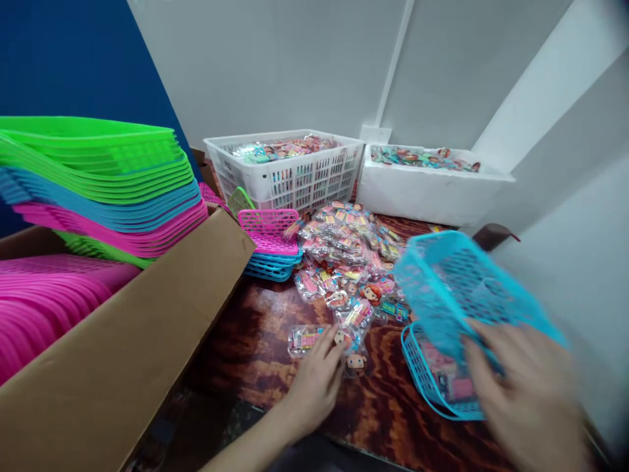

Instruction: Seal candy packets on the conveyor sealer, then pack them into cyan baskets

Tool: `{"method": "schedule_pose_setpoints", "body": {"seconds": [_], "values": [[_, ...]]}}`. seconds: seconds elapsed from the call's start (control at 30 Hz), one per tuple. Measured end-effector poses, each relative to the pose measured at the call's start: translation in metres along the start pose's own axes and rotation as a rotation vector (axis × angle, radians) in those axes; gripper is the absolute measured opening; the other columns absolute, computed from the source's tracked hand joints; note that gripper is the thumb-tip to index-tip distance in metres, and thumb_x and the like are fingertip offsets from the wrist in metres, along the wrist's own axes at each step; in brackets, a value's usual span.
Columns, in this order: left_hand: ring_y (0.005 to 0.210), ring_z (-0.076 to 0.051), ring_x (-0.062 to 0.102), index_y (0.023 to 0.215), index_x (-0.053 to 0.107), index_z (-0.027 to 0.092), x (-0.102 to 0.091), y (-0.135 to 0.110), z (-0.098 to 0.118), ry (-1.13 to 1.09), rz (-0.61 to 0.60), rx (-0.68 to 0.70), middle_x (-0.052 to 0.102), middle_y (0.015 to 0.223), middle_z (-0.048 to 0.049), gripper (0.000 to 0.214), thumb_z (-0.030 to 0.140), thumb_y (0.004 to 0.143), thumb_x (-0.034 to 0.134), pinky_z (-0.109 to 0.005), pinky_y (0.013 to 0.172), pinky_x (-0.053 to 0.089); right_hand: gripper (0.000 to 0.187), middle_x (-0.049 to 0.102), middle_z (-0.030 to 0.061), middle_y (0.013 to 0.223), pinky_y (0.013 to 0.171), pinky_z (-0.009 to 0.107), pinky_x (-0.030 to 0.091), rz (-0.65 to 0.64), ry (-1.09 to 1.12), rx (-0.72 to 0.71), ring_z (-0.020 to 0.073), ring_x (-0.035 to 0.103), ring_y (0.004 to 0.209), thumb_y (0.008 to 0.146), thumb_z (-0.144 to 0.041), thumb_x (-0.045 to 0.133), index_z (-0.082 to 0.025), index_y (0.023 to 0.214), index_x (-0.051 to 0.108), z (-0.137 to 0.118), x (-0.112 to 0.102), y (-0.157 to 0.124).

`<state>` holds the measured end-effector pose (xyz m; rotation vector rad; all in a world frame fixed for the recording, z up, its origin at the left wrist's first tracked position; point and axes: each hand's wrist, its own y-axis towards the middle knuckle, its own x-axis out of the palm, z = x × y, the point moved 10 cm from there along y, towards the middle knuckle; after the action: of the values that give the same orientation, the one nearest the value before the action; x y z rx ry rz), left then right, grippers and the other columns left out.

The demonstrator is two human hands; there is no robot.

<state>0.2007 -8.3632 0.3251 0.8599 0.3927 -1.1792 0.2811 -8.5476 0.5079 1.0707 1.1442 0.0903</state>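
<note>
My right hand (pixel 525 380), smeared by motion, grips the edge of a light blue plastic basket (pixel 472 282), which is tilted in the air. Below it another blue basket (pixel 417 367) stands on the table, with pink packets in it, partly hidden by the raised basket and my hand. My left hand (pixel 317 377) reaches over the table with its fingers stretched out. Its fingertips touch a clear packet (pixel 346 337) at the near edge of a heap of small clear packets (pixel 344 242) with pink, yellow and doll-face pieces. Another packet (pixel 304 339) lies just left of the fingers.
On the left, a cardboard box (pixel 162 328) holds stacked green, blue and pink baskets (pixel 113 190). A pink basket (pixel 270 226) sits on blue ones beside the heap. Behind stand a white crate (pixel 295 180) and a white foam box (pixel 422 190), both holding packets. A wall is at right.
</note>
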Motion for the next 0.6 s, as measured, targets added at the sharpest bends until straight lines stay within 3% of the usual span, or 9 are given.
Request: {"method": "schedule_pose_setpoints", "body": {"seconds": [0.2, 0.3, 0.4, 0.5, 0.6], "values": [[0.146, -0.024, 0.029, 0.138, 0.049, 0.023, -0.007, -0.012, 0.001, 0.014, 0.009, -0.055, 0.033, 0.157, -0.0110, 0.050, 0.007, 0.091, 0.045, -0.047, 0.116, 0.037, 0.020, 0.067, 0.0073, 0.095, 0.087, 0.038, 0.045, -0.127, 0.564, -0.038, 0.0229, 0.059, 0.095, 0.089, -0.017, 0.050, -0.018, 0.095, 0.069, -0.102, 0.122, 0.130], [0.143, -0.025, 0.035, 0.135, 0.051, 0.021, -0.007, -0.016, -0.003, 0.031, 0.029, -0.049, 0.038, 0.155, -0.0126, 0.048, 0.007, 0.090, 0.044, -0.046, 0.113, 0.041, 0.024, 0.067, 0.0107, 0.101, 0.093, 0.039, 0.044, -0.234, 0.572, -0.103, 0.0248, 0.056, 0.102, 0.087, -0.011, 0.050, -0.015, 0.099, 0.071, -0.156, 0.183, 0.184], [0.140, -0.026, 0.040, 0.136, 0.051, 0.020, -0.006, -0.020, -0.013, 0.071, 0.052, -0.049, 0.041, 0.152, -0.0148, 0.047, 0.009, 0.091, 0.042, -0.048, 0.110, 0.045, 0.040, 0.061, 0.0125, 0.125, 0.107, 0.042, 0.036, -0.313, 0.534, -0.180, 0.0256, 0.046, 0.122, 0.087, -0.006, 0.048, -0.015, 0.122, 0.066, -0.201, 0.224, 0.205], [0.138, -0.027, 0.043, 0.137, 0.050, 0.022, -0.006, -0.024, -0.025, 0.088, 0.079, -0.040, 0.044, 0.150, -0.0148, 0.046, 0.011, 0.093, 0.042, -0.049, 0.109, 0.046, 0.060, 0.039, 0.0131, 0.152, 0.117, 0.048, 0.024, -0.272, 0.510, -0.144, 0.0287, 0.025, 0.142, 0.089, -0.015, 0.054, -0.018, 0.147, 0.041, -0.208, 0.223, 0.187], [0.136, -0.027, 0.046, 0.137, 0.051, 0.023, -0.018, -0.021, -0.037, 0.072, 0.145, -0.018, 0.047, 0.148, -0.0137, 0.045, 0.011, 0.094, 0.042, -0.048, 0.108, 0.047, 0.063, 0.035, 0.0118, 0.155, 0.118, 0.048, 0.026, -0.220, 0.527, -0.063, 0.0270, 0.024, 0.143, 0.094, -0.031, 0.054, -0.019, 0.152, 0.032, -0.180, 0.181, 0.131]]}}
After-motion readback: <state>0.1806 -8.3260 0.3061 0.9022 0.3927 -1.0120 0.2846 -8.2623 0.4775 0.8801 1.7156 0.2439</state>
